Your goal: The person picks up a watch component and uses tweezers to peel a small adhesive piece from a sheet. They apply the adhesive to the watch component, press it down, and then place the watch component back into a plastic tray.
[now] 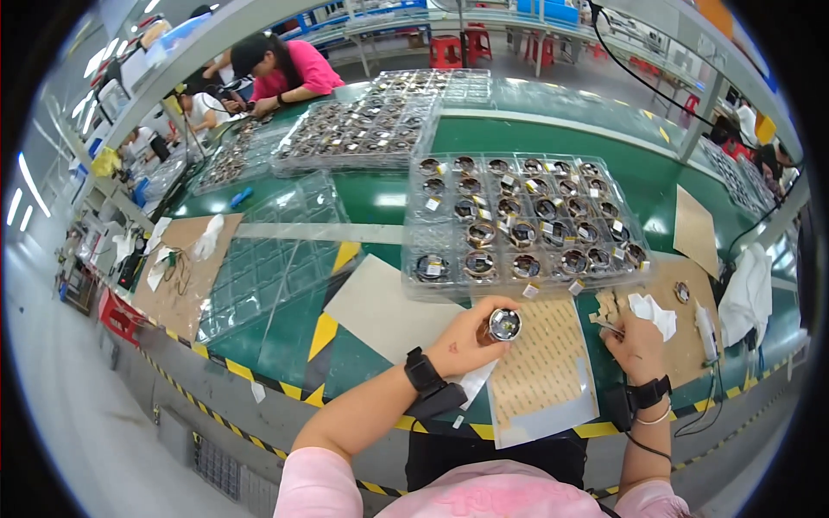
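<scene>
My left hand (pixel 475 337) is closed around a round metal casing with electronics inside (pixel 504 325), its open face turned up. A sheet of small tan adhesive pieces in rows (pixel 544 371) lies just below and right of it. My right hand (pixel 637 347) is closed on what looks like slim metal tweezers (pixel 611 327), their tip beside torn tan paper scraps (pixel 608 307). A crumpled white tissue (pixel 654 316) is next to its fingers. Behind both hands stands a clear plastic tray (pixel 553 281) with rows of similar round casings.
A white pen-like tool with a cable (pixel 706 335) and a loose casing (pixel 682 293) lie on the right board. Empty clear trays (pixel 268 268) and a beige sheet (pixel 393 306) are at left. Stacked full trays (pixel 358 134) stand farther back, near a person in pink (pixel 302 73).
</scene>
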`<state>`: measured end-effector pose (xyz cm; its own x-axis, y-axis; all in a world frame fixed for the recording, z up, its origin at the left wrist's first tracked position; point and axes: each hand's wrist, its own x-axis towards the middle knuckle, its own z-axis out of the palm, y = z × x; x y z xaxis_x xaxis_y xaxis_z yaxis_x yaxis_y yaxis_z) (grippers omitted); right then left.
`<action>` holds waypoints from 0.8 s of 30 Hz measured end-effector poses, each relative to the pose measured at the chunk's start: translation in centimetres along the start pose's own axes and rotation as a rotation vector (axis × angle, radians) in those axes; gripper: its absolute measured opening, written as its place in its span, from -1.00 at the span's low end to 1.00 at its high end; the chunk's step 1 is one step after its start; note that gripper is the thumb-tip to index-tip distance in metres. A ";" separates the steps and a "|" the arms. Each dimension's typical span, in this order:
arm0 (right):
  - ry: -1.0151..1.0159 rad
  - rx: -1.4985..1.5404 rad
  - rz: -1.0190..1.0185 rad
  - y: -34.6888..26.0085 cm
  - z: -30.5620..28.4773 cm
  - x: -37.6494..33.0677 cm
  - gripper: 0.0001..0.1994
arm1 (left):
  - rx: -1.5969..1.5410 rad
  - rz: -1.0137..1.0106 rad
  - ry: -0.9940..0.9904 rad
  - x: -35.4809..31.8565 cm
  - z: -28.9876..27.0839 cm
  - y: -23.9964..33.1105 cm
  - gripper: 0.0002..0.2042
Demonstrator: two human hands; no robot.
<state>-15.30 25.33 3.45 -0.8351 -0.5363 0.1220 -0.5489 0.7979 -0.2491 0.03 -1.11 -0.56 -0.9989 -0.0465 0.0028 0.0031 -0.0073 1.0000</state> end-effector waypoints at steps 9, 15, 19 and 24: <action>0.243 0.031 -0.088 2.8 2.2 0.3 -0.76 | 0.004 0.088 0.031 0.8 -0.4 -0.4 -0.51; 0.212 0.632 0.010 1.9 -1.4 -0.2 -0.85 | 0.088 0.033 0.057 0.7 -0.9 0.1 -0.54; 0.111 1.036 0.015 1.4 -1.8 -0.7 -0.76 | 0.033 0.030 0.006 0.6 -0.5 -0.1 -0.57; -0.088 1.254 0.069 1.2 -1.1 -2.7 -0.77 | 0.006 0.108 -0.001 0.3 0.1 -0.5 -0.59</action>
<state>-13.72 28.09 3.90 -0.8287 -0.5593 0.0201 -0.0523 0.0415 -0.9978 -0.25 -1.05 -1.11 -0.9928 -0.0458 0.1107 0.1107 0.0033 0.9939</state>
